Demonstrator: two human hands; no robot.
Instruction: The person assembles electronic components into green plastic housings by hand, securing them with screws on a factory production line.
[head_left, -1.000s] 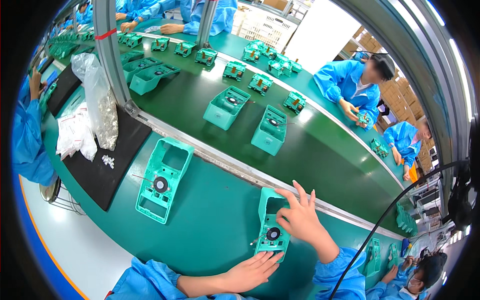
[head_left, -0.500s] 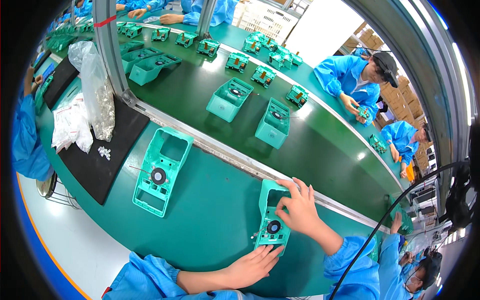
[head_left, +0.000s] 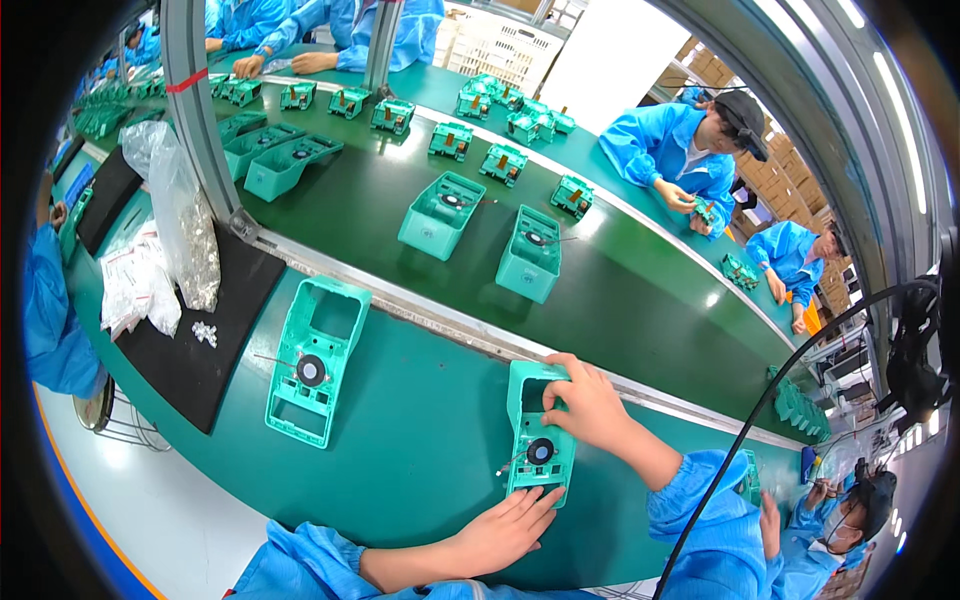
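Note:
In front of me a green plastic housing point(head_left: 526, 420) lies on the bench, with a round black fan point(head_left: 540, 451) and a thin wire inside it. My right hand point(head_left: 590, 405) grips its far right side, the thumb bent over the wall into the opening. At the housing's near end my left hand point(head_left: 505, 530) holds the edge, fingertips laid over the rim and the thumb hidden. To the left rests a second green housing point(head_left: 345, 340), untouched, with its own fan point(head_left: 311, 371) and a wire sticking out to the left.
Beyond a metal rail, a dark green conveyor belt point(head_left: 380, 240) carries housings and small green assemblies point(head_left: 503, 164). A black mat point(head_left: 215, 345) bears plastic bags point(head_left: 140, 280) and small white parts point(head_left: 204, 333). A metal post point(head_left: 195, 110) and a black cable point(head_left: 740, 440) cross the view. Co-workers sit around.
The view has shifted slightly, while both hands keep their hold on the housing. At the lower right a co-worker's hand has come back from the belt, where several green housings now show.

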